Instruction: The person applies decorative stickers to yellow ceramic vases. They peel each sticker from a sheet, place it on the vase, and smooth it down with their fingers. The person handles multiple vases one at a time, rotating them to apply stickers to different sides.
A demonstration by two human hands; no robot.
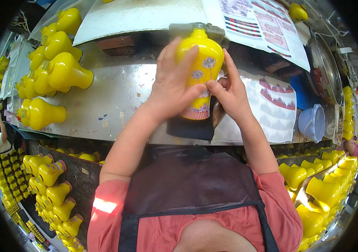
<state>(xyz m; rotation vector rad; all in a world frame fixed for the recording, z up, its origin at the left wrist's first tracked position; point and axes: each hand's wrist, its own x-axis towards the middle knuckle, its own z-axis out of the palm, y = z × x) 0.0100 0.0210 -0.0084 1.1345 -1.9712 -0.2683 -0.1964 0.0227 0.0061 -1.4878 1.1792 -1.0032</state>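
Observation:
A glossy yellow bottle (204, 52) lies tilted in front of me, its clear-rimmed neck pointing away. Purple lotus decals are on its body, and a pink patterned band runs round its base. My left hand (172, 82) curves over the bottle's left side, thumb against the decal area; its upper fingertips are slightly blurred. On the other side, my right hand (231, 86) grips the bottle, thumb at a flower stem, some fingers partly hidden. Beneath its neck is a grey padded rest (216, 33), and a black cloth (191, 129) lies below its base.
Several yellow bottles (67, 73) lie at the table's left. A decal sheet (277, 94) is at right, beside a pale blue bucket (312, 122); more printed sheets (263, 25) lie on a raised board. Yellow bottles (57, 193) fill racks on both sides. Another person (1, 140) is far left.

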